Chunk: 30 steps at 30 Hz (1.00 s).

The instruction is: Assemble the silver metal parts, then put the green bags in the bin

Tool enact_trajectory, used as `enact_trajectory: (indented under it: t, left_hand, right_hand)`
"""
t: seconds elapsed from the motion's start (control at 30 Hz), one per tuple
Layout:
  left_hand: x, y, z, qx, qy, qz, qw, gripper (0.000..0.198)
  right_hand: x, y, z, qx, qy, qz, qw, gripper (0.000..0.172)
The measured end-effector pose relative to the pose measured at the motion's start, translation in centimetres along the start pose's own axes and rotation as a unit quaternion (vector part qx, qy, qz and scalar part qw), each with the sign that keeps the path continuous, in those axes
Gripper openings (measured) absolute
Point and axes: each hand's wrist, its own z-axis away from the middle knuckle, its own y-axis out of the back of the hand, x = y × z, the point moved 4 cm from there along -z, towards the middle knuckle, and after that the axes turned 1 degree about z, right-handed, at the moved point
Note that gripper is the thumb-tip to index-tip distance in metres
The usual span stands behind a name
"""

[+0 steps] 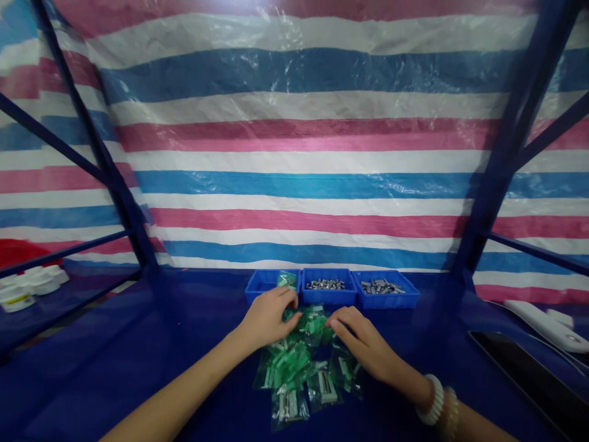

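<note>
Over the near side of the trays, the left hand (271,314) is reaching into the pile of bags (289,362), its thumb and fingers standing apart; whether they are pinching a bag, I cannot tell. The right hand (365,344) is resting its fingertips at the pile's right edge, its grip likewise not showing clearly. The pile is lying on the table (197,319) between both hands, bags overlapping. Sound handling, in my judgement, is calling for lifting one bag at a time by its clear edge, the other hand steadying its neighbours. Beyond, three trays are standing in a row: the left tray (264,284) is showing one green bag (287,280); the middle tray (329,298) and right tray (389,301) are holding metal parts (326,284).
</note>
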Motion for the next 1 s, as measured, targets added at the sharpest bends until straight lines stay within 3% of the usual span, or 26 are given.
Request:
enact_trajectory:
  t: [0.23,0.4,0.7,0.77,0.87,0.93,1.0]
  left_hand:
    - [-1.7,-1.1,1.6,-0.037,0.056,-0.006,0.998,0.029]
    - [-1.8,-1.6,1.5,-0.041,0.075,0.014,0.996,0.023]
    - [-1.4,-0.9,1.6,0.045,0.070,0.153,0.985,0.010]
    - [-0.9,-0.6,1.6,0.064,0.076,0.213,0.972,0.006]
    - [0.6,-0.5,1.9,0.080,0.082,0.305,0.945,0.017]
    - [1.7,-1.0,2.4,0.069,0.097,0.407,0.906,0.024]
    - [2.9,-2.1,3.1,0.032,0.123,0.522,0.843,0.032]
  right_hand:
    - [-0.4,0.1,0.2,0.002,0.021,0.071,0.997,0.030]
    - [-0.7,0.2,0.2,0.002,0.025,0.067,0.997,0.030]
    - [-0.7,0.4,0.2,0.023,0.022,0.045,0.998,0.029]
    - [-0.3,0.4,0.1,0.037,-0.003,0.020,0.999,0.027]
    - [0.3,-0.2,0.0,0.040,-0.063,-0.096,0.993,0.030]
    - [0.3,-0.9,0.0,0.023,-0.092,-0.196,0.976,0.038]
    - [-0.1,-1.5,0.0,0.000,-0.103,-0.268,0.958,0.040]
